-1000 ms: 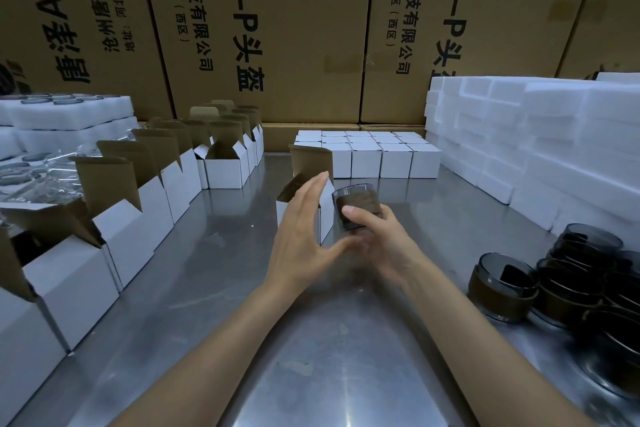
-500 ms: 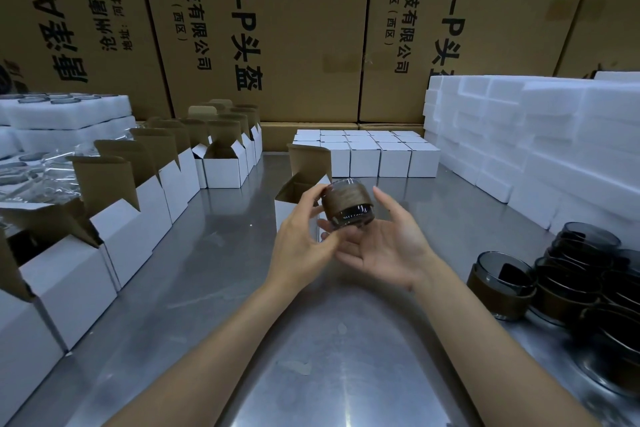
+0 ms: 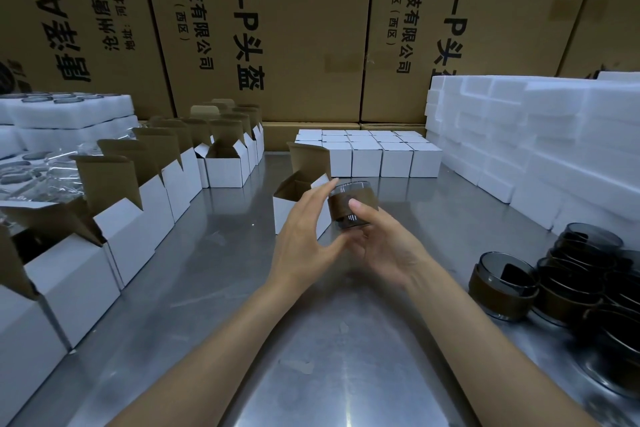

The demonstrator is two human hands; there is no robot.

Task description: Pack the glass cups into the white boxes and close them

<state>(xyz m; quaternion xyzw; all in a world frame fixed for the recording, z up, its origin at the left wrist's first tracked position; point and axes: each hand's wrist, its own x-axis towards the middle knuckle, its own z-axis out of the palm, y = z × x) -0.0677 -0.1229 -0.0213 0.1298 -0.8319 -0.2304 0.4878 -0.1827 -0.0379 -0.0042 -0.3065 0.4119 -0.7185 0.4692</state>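
Note:
A dark glass cup with a brown band is held above the steel table in the centre. My right hand grips it from below, thumb on the band. My left hand lies against the cup's left side with straight fingers. Just behind the hands stands an open white box with its brown lid flap up. More dark glass cups are stacked at the right edge.
Rows of open white boxes line the left side. Closed white boxes sit at the back centre. White foam blocks are piled at the right, foam trays at far left. Large cardboard cartons form the back wall.
The cup has been turned in my hands. My right thumb has come back onto the band, and my left fingers have straightened along the cup's side.

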